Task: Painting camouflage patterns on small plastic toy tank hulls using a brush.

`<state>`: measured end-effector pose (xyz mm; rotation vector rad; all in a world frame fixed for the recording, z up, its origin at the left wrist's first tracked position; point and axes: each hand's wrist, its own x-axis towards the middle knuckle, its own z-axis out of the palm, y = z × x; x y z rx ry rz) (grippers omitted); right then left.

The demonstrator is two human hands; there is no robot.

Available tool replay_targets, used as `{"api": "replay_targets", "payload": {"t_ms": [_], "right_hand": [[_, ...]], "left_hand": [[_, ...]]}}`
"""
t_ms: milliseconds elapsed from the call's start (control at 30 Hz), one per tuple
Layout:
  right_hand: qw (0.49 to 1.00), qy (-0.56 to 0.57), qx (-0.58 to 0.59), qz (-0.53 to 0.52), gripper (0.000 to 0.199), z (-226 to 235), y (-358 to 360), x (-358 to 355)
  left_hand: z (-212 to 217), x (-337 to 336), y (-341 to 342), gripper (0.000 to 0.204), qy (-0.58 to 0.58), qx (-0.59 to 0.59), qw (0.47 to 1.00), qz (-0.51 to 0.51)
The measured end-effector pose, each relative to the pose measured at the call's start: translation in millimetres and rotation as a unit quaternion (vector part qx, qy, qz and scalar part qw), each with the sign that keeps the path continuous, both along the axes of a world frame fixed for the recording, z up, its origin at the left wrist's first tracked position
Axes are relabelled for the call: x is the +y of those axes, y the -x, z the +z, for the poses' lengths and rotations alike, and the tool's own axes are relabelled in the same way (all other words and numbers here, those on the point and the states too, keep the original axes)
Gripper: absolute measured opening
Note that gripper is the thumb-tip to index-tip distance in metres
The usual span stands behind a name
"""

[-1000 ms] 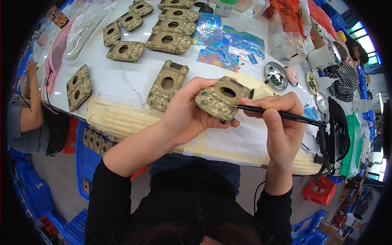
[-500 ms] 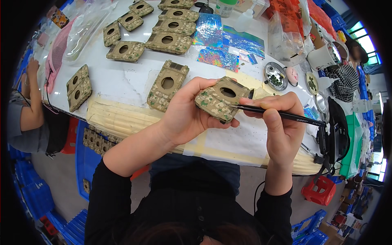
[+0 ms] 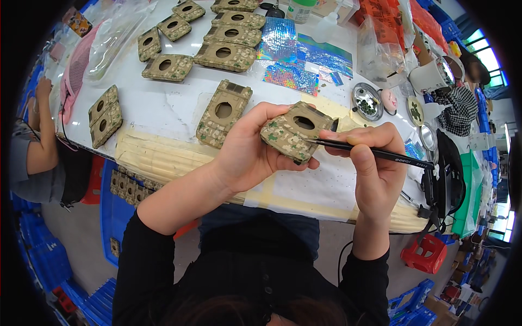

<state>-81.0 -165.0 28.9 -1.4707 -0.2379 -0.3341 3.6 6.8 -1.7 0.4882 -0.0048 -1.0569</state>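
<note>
Above the tape-covered front edge (image 3: 163, 155) of the table (image 3: 152, 108), the left hand (image 3: 247, 141) grips a camouflage model hull (image 3: 277, 137) from its left side, thumb along the upper edge and fingertips showing beneath, so that the hull is tilted and its round opening faces up. The right hand (image 3: 375, 163) pinches slim black tweezers (image 3: 399, 157) between thumb and fingers, their pale tip at the hull's surface just below the opening; whether the tip holds anything is too small to tell. Below the hands, white paper (image 3: 321, 190) covers part of the tabletop. Just left of the left hand lies another hull (image 3: 217, 129), flat on the table, and farther left and beyond are more camouflage hulls (image 3: 225, 58), several in a close row. Past the right hand sit a round metal dish (image 3: 368, 101) with dark green bits in it, a pink rounded object (image 3: 389, 101) touching or near its rim, and shiny holographic sheets (image 3: 277, 41) farther back. At the far left, a co-worker's bare arm (image 3: 48, 136) reaches toward the table.
</note>
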Motion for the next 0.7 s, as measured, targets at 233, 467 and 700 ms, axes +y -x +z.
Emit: {"api": "replay_targets", "payload": {"t_ms": [233,467,700], "right_hand": [[1.000,0.025,-0.008,-0.006,0.012,-0.5,-0.8,-2.0],[0.996,-0.074,-0.036,-0.043,0.021,-1.1,-1.8,-4.7],[0.987,-0.031,-0.119,-0.106,0.023,-6.2,-1.3,-15.2]], "left_hand": [[0.4,-0.2,0.2,0.052,-0.002,-0.003,1.000,-0.001],[2.2,0.8,-0.5,0.053,0.012,0.008,1.000,-0.006],[6.6,-5.9,5.9,0.056,-0.019,-0.128,0.991,0.045]]}}
